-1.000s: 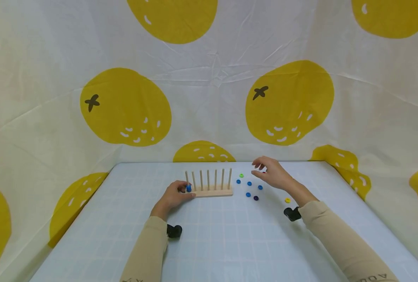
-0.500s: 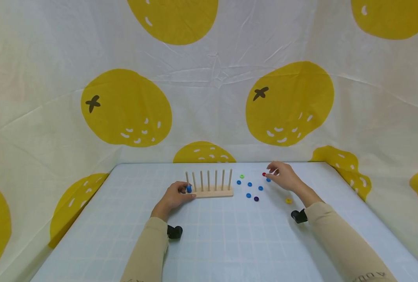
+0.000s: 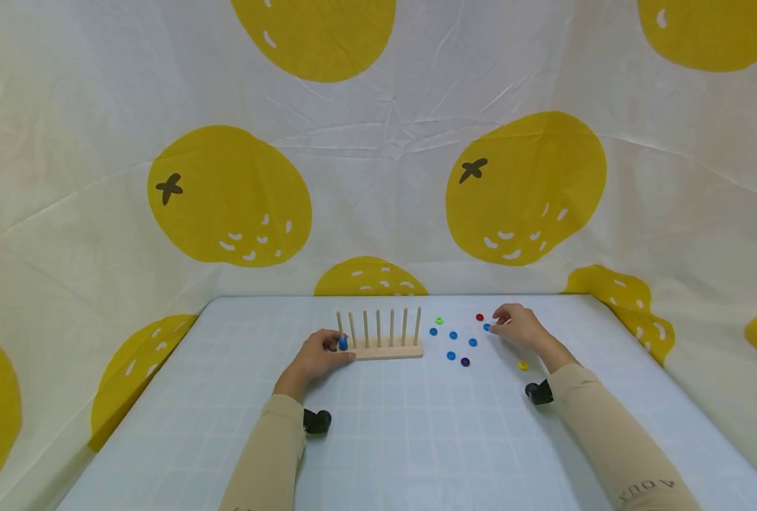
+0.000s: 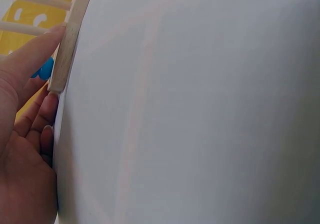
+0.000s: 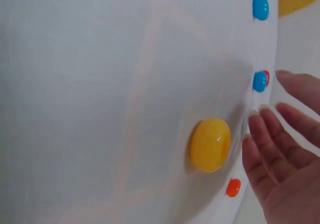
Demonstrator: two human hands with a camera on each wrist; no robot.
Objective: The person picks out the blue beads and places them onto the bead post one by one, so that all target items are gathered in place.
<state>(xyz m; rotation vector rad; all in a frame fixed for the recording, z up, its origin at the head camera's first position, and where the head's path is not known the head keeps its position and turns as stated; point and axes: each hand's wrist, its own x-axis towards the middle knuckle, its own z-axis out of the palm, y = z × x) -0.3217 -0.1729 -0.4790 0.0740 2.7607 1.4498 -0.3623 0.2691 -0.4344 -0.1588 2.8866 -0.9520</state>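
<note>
My left hand point(image 3: 315, 355) grips the left end of a wooden peg rack point(image 3: 388, 351). Its thumb lies along the front of the base in the left wrist view. Blue rings point(image 3: 343, 343) sit low on the leftmost peg, beside the fingers; the other pegs are bare. My right hand point(image 3: 520, 326) is just right of a loose blue ring point(image 3: 487, 327) on the table. In the right wrist view that hand's thumb and fingers are apart, with nothing between them. A red ring point(image 3: 479, 317) lies just behind that blue ring.
Several blue rings point(image 3: 453, 335), a green ring point(image 3: 439, 321) and a dark purple ring point(image 3: 465, 362) lie between rack and right hand. A yellow ring point(image 3: 523, 365) lies under the right forearm. An orange ring point(image 5: 233, 187) shows in the right wrist view. Behind the table hangs a fruit-patterned cloth point(image 3: 378, 213).
My right hand first moved right, away from over the loose rings, then lowered toward the blue ring near the red one, uncovering the red ring. The left hand has stayed on the rack.
</note>
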